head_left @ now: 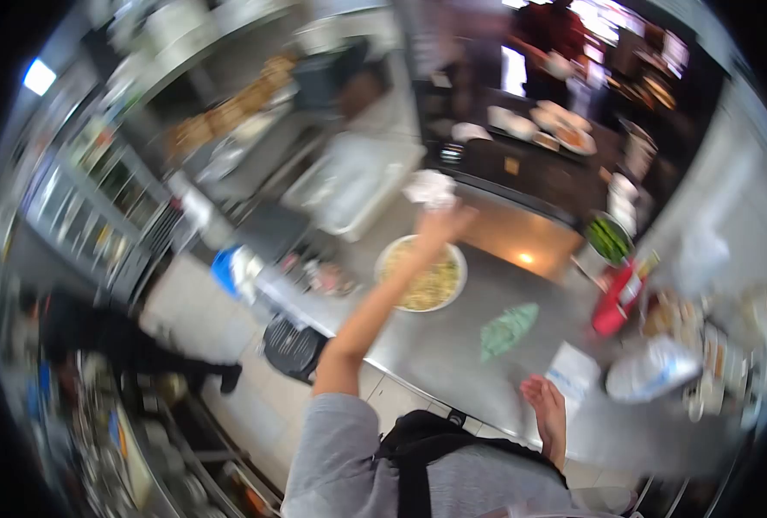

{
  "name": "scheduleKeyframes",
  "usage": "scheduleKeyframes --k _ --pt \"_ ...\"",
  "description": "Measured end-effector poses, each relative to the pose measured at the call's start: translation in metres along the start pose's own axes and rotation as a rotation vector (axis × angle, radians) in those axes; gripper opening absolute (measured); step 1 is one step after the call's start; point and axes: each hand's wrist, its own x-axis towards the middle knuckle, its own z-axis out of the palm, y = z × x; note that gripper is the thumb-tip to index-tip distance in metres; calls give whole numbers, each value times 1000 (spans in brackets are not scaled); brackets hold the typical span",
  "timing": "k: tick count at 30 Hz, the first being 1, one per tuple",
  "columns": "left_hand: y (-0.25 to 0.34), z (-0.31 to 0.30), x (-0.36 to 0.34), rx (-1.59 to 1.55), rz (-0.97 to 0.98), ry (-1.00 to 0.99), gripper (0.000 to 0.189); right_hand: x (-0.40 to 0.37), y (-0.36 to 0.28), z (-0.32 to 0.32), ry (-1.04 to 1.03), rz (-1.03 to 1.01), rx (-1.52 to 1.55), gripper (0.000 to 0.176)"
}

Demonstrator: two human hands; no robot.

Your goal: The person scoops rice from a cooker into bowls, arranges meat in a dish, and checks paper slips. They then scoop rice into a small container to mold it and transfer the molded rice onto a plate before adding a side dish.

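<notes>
My left hand (446, 224) stretches out past a round white bowl (464, 274) on the steel counter, and my forearm crosses over the bowl. Pale yellowish, shredded-looking food (431, 289) fills it. A crumpled white paper or cloth (431, 186) sits right at my left fingertips; motion blur hides whether they grip it. Near the counter's front edge, my right hand (546, 402) is raised with loosely bent fingers and nothing visible in it. A white sheet (573, 373) lies beside that hand. Between my hands rests a crumpled green cloth or bag (508, 329).
A white tub (349, 186) stands at the counter's back left. To the right are a red bottle (618, 304), a container of green vegetables (609, 239) and a white package (653, 369). Across the pass stands a person (556, 43); another in dark clothes (116, 341) is at left.
</notes>
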Motion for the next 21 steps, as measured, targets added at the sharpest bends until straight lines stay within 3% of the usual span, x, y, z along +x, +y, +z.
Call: scheduleKeyframes --k 1,2,3,4,6,10,11,12,13,14,15,17,18,19,20,21 --pt "23 -44 -11 -224 -3 170 51 4 -5 11 -37 17 -10 32" --pt "36 -56 -29 -251 48 209 48 11 -4 18 -77 51 1 31" --pt "51 -79 -51 -362 0 126 43 16 -4 28 -123 67 -11 31" --pt "65 -90 -89 -333 -33 199 41 18 -4 39 -165 86 -21 31" --pt "76 -104 -171 -461 -258 41 29 23 -2 63 -275 139 -46 32" --pt "110 -121 -393 -446 -1012 -6 12 35 32 110 -505 302 -134 32" --pt "118 -121 -472 -364 -1071 -87 9 33 40 125 -586 345 -168 32" --pt "136 -123 -551 -278 -1390 -6 12 29 49 141 -653 378 -193 32" --pt "154 -154 -612 -237 -1764 -67 15 22 59 159 -706 404 -211 32" --pt "185 -167 -696 -80 -1849 115 18 13 68 178 -754 413 -237 32" --pt "220 -198 -755 102 -2132 112 19 1 77 197 -790 424 -246 32" --pt "307 -246 -878 183 -2661 476 24 -35 93 232 -847 440 -253 32" --pt "355 -263 -948 334 -2752 -315 26 -53 105 245 -879 453 -256 33" --pt "382 -301 -980 305 -2925 -223 26 -72 121 253 -900 483 -284 32" --pt "404 -333 -1000 318 -3078 71 27 -87 139 258 -914 504 -301 32" --pt "415 -361 -1017 328 -3128 582 27 -103 159 262 -923 520 -310 32"
